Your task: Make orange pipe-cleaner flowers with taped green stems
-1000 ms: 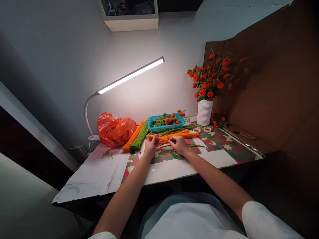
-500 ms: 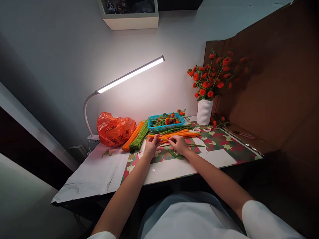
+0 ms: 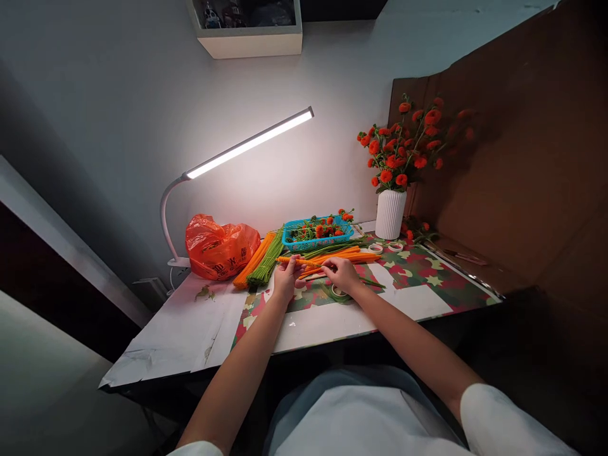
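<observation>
Between my hands, over the table's middle, an orange fuzzy strip [image 3: 311,263] stretches roughly level. My left hand [image 3: 289,272] pinches it near its left part, and a short length sticks out past the fingers. Closed fingers of my right hand [image 3: 339,272] grip its right end. Behind them lie loose orange stems [image 3: 351,254] and green stems [image 3: 332,249]. A roll of green tape [image 3: 338,292] rests just below my right hand.
A blue basket [image 3: 317,242] with small orange flowers stands behind. Left of it are green stem bundles [image 3: 266,263] and an orange bag [image 3: 221,247]. A white vase [image 3: 390,215] of flowers and two tape rolls [image 3: 394,247] stand right. A lamp [image 3: 249,142] arches above.
The orange strip and the fingers of my left hand have shifted slightly to the left. A green stem end right of my right hand has moved a little.
</observation>
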Demonstrator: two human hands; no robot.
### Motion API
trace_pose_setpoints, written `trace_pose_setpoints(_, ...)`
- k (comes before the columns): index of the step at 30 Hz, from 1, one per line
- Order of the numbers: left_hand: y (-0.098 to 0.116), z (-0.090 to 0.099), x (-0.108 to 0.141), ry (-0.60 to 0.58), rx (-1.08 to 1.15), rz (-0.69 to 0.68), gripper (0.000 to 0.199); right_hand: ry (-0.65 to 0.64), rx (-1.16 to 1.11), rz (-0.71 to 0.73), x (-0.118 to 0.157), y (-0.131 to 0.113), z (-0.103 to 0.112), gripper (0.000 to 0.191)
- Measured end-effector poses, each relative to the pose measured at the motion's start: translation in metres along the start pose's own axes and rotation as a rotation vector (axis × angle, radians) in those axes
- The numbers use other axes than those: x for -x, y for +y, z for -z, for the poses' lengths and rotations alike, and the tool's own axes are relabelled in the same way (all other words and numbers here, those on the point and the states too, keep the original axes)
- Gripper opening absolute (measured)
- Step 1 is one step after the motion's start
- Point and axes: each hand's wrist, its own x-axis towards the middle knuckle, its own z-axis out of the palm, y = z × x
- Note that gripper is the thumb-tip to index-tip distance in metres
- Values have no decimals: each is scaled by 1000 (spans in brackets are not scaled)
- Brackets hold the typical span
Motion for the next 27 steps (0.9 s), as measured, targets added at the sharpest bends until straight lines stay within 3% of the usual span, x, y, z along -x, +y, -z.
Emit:
trace_pose_setpoints(17,-4,0,0,-46,-46,41,26,-19,-75,20,1,-4,0,11)
trace_pose_setpoints(24,-4,-1,3,-121,-67,47,29,-36,-103,24,2,-8,0,13)
trace_pose_setpoints(27,-2,0,2,-84,-48,24,26,-35,-127,10,2,-8,1,10)
